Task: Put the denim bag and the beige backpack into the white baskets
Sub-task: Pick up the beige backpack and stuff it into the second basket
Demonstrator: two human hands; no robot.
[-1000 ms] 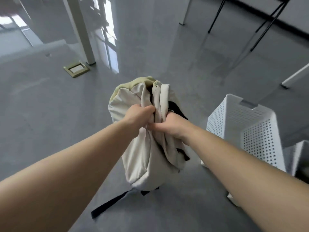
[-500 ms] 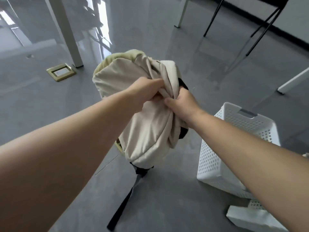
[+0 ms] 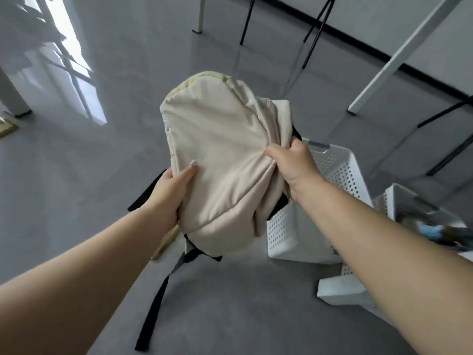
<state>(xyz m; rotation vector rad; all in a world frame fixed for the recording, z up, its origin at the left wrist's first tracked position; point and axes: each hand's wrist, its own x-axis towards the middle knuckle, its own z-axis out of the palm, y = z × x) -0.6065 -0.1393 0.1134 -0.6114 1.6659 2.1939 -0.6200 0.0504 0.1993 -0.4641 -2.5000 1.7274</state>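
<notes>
I hold the beige backpack (image 3: 220,155) in the air at the middle of the view, its black straps dangling below. My left hand (image 3: 170,190) grips its lower left edge, thumb on the fabric. My right hand (image 3: 294,162) bunches the fabric at its right side. A white perforated basket (image 3: 335,175) stands on the floor just right of and below the backpack. A second white basket (image 3: 399,201) at the right edge holds something dark and blue, blurred; whether it is the denim bag I cannot tell.
Grey floor all around. White table legs (image 3: 399,57) and black chair legs (image 3: 312,34) stand at the back and right. A brass floor socket (image 3: 6,128) sits at the far left. A white lid or basket part (image 3: 340,290) lies near my right forearm.
The backpack has been lifted and swung right toward the first basket. My left hand has shifted from the bunched top to the bag's lower left edge. The second basket has come into view.
</notes>
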